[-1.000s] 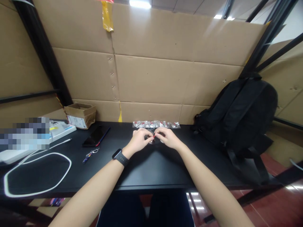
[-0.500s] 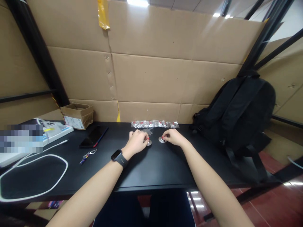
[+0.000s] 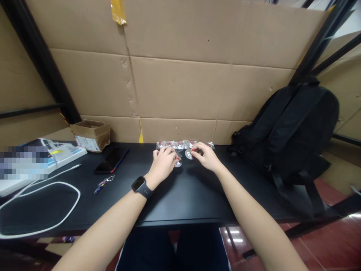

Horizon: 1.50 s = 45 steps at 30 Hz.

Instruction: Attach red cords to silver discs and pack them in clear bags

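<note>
My left hand, with a dark watch on its wrist, pinches the red part of a clear suction cup, whose disc shows past the fingertips. In my right hand a second clear suction cup is held by its red part between thumb and fingers, its disc tilted up. Behind both hands lies a row of clear packets with red bits inside, partly covered by the right hand. A small clear plastic bag shows beside the left fingers.
On the black table, a phone, a keyring, a cardboard box and a white cable lie to the left. A black backpack stands at the right. A cardboard wall closes the back.
My right hand has lifted and moved forward with its suction cup, which now tilts up. The left hand has shifted slightly and its cup tilts too. The view has dipped a little.
</note>
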Motion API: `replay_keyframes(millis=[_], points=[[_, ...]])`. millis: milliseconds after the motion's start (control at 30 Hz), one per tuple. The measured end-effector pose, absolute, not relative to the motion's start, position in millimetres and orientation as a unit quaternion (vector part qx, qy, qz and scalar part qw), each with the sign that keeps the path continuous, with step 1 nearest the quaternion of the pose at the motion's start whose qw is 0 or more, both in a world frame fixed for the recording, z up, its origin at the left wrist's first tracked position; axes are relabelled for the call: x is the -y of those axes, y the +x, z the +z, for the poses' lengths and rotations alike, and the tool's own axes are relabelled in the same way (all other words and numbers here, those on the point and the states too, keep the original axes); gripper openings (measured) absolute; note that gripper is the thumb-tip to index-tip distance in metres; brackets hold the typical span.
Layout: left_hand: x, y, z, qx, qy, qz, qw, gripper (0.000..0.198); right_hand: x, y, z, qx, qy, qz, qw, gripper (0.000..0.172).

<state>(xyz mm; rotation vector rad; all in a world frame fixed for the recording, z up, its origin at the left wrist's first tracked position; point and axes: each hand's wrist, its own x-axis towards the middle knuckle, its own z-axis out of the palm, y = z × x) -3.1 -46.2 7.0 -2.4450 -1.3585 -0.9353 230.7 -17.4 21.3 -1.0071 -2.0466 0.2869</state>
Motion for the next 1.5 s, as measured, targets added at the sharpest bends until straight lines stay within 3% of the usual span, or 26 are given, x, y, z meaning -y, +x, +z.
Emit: replay_keyframes(millis=[300, 667, 1100, 1500], points=[[46.7, -8.0, 26.4, 0.496, -0.749, -0.44, 0.001, 0.01, 21.8, 242.8, 29.5, 0.827, -0.427, -0.022, 0.365, 0.008], [43.3, -11.1, 29.2, 0.507, -0.726, -0.453, -0.098, 0.014, 23.7, 229.4, 29.3, 0.746, -0.42, 0.241, 0.458, 0.029], [34.6, -5.2, 12.6, 0.417, -0.754, -0.447, -0.239, 0.016, 29.8, 207.3, 18.9, 0.712, -0.35, 0.374, 0.48, 0.026], [30.4, 0.6, 3.4, 0.363, -0.735, -0.485, -0.305, 0.014, 33.7, 193.4, 9.9, 0.617, -0.331, 0.502, 0.508, 0.03]])
